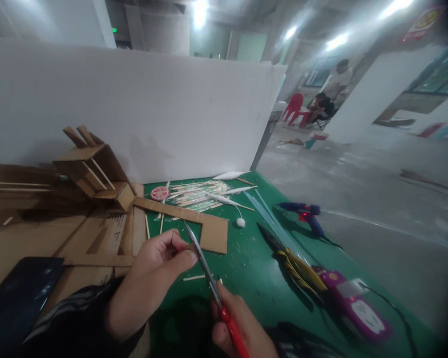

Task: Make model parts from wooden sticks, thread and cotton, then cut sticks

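Observation:
My right hand [242, 323] grips a pair of scissors [208, 274] by the red handles, the blades pointing up and away to the left. Beside the blades, my left hand [153, 273] is closed in a pinch of thumb and forefinger. Whatever sits between those fingertips is small and mostly hidden; it lies right against the scissors. Just beyond them is a flat L-shaped piece of cardboard [214, 233]. A short thin stick [197, 277] rests on the green table [246, 283] between my hands.
To the left stands a cardboard model [108, 169], near a dark flat object [24, 286]. Wooden sticks [194, 194], a round red tin [159, 193] and white thread [241, 222] lie behind. Rightward are glue sticks [272, 219], yellow-handled pliers [294, 263], a glue gun [306, 214] and a purple device [354, 303].

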`<action>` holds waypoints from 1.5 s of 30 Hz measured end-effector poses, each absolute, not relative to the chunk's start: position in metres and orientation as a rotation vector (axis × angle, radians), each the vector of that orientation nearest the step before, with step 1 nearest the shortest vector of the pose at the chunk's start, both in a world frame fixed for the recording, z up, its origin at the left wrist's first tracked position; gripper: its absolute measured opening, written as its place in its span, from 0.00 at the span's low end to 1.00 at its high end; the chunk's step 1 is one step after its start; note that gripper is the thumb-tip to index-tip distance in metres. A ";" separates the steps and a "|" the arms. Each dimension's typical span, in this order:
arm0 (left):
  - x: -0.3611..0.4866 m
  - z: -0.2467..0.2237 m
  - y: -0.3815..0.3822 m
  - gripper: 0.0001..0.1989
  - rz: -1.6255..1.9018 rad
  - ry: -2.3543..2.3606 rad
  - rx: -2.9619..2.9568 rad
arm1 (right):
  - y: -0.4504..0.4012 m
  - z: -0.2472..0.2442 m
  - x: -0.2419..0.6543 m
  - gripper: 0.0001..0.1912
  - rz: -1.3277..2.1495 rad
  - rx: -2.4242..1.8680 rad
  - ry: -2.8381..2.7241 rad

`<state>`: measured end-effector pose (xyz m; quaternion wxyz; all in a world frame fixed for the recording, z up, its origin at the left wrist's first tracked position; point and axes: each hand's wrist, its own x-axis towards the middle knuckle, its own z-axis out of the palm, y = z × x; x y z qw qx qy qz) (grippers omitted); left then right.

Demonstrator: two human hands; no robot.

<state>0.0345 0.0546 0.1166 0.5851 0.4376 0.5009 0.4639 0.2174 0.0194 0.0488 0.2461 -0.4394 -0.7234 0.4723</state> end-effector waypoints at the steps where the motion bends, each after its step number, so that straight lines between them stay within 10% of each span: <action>1: 0.034 0.117 0.055 0.10 1.074 1.164 1.029 | 0.019 0.048 0.217 0.39 1.288 -1.202 -1.980; 45: 0.035 0.123 0.054 0.09 0.983 1.123 1.072 | 0.019 0.049 0.223 0.37 1.184 -1.075 -2.037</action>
